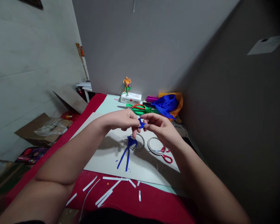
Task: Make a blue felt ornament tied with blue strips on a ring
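A small piece of blue material [142, 124] is pinched between my two hands above the white board. My left hand [128, 120] grips its left side, fingers closed, with one finger pointing down. My right hand [157, 124] holds its right side between thumb and fingers. Below them, a blue figure [131, 142] with two long thin legs lies on the white board [102, 155]. One grey ring [143, 143] lies partly beside the figure. To its right are another grey ring [148, 147] and scissors with red handles [167, 159].
Behind my hands are green and red-handled scissors [138, 107], blue cloth [165, 105], orange material [180, 101] and a white box [131, 98] with an orange and green figure [127, 83] on it. White strips [115, 178] lie on the red cloth [121, 197]. A cardboard box [35, 127] stands left.
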Demonstrator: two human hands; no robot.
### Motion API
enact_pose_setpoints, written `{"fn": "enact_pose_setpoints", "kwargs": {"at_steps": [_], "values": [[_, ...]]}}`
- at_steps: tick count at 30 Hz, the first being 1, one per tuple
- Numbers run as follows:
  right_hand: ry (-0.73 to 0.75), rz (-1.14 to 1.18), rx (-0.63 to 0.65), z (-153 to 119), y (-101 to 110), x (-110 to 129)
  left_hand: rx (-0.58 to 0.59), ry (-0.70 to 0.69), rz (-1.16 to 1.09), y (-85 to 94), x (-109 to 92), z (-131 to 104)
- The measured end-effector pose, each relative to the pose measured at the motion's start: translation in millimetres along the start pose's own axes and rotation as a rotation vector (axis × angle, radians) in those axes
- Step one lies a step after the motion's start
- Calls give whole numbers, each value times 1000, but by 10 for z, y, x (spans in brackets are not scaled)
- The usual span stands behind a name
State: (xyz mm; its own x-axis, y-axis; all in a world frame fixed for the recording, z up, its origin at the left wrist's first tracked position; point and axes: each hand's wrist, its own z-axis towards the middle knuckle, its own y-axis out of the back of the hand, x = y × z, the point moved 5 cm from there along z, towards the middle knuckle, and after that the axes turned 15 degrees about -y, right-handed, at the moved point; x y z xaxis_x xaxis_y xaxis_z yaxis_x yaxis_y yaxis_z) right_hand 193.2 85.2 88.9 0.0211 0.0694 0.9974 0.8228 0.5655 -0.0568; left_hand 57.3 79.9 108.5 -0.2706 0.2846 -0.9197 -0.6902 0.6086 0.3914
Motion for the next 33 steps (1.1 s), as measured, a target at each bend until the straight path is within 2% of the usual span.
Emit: {"fn": "enact_pose_setpoints", "kwargs": {"at_steps": [3, 5, 7, 9, 13, 21, 25, 29, 33], "values": [[70, -41, -66, -27, -44, 40, -11, -14, -33, 0, 0, 15], [176, -81, -134, -69, -61, 107, -4, -39, -64, -5, -7, 23], [257, -112, -149, -103, -83, 167, 18, -62, -124, -13, -5, 32], [265, -103, -109, -113, -100, 190, 56, -76, -214, -28, 5, 39], [178, -50, -50, -107, -102, 171, 133, -48, -373, -63, 29, 35], [108, -16, -9, -104, -124, 109, 90, -17, -210, -80, 6, 10], [17, -121, -4, -63, -103, 60, 87, -16, -154, -77, 32, 11], [69, -221, -114, -53, -29, 81, 88, -25, -50, -59, 41, 19], [124, -92, -180, -55, 35, 102, 71, -93, 65, -24, -4, 28]]}}
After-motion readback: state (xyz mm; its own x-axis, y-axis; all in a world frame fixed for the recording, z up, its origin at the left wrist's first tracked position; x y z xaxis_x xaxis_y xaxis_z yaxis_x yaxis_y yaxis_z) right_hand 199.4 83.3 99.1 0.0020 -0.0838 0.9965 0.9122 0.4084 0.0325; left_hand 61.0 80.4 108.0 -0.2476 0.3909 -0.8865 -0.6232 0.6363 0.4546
